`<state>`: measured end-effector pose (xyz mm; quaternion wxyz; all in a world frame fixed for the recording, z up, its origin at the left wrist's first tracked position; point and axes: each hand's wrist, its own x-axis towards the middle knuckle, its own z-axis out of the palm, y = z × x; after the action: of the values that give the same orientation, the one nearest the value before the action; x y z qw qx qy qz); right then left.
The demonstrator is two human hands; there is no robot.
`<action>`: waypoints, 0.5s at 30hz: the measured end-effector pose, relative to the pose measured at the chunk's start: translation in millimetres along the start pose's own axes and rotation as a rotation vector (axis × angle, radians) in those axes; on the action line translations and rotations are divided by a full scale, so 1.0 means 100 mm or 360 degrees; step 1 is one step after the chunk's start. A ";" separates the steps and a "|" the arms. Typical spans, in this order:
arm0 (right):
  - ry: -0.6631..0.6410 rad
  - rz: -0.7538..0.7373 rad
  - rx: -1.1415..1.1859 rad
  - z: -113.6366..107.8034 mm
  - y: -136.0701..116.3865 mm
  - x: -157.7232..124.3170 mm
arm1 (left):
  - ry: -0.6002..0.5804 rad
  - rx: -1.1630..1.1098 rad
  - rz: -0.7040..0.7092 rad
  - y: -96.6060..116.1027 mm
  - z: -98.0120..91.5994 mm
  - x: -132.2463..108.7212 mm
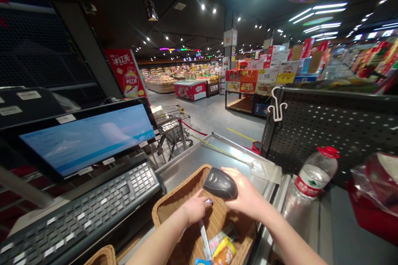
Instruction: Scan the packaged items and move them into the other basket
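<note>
Over a brown woven basket point(166, 203), my right hand point(244, 192) is wrapped round a black handheld scanner point(220, 183). Just left of the scanner and lower, my left hand point(196, 208) is closed on a thin, pale stick-like item point(204, 238) with something blue at its lower end. A yellow-and-orange packet point(224, 251) lies in the basket beside that item, with a pale packet partly hidden behind it.
A monitor point(90, 134) and a black keyboard point(83, 211) stand at the left. The basket rests on a metal counter point(183, 169). A large water bottle point(314, 178) and a red container point(370, 211) are at the right, before a perforated black panel point(329, 132).
</note>
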<state>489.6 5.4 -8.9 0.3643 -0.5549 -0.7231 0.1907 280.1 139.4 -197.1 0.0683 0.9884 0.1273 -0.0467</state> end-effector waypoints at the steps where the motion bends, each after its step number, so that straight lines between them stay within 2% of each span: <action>1: -0.0001 -0.0009 0.0003 0.01 0.00 0.00 | 0.0006 -0.0010 -0.0002 0.01 -0.03 -0.04; 10: 0.0011 -0.0044 0.0026 0.06 -0.12 0.00 | 0.0096 -0.0026 -0.0124 0.06 -0.33 -0.45; 15: -0.0010 -0.0053 0.0032 0.10 -0.25 0.01 | 0.0303 -0.0182 -0.0327 0.12 -0.48 -0.70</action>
<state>465.9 0.3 2.1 0.3707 -0.5386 -0.7314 0.1939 219.2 117.3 -140.7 0.1071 0.9646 0.2362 0.0477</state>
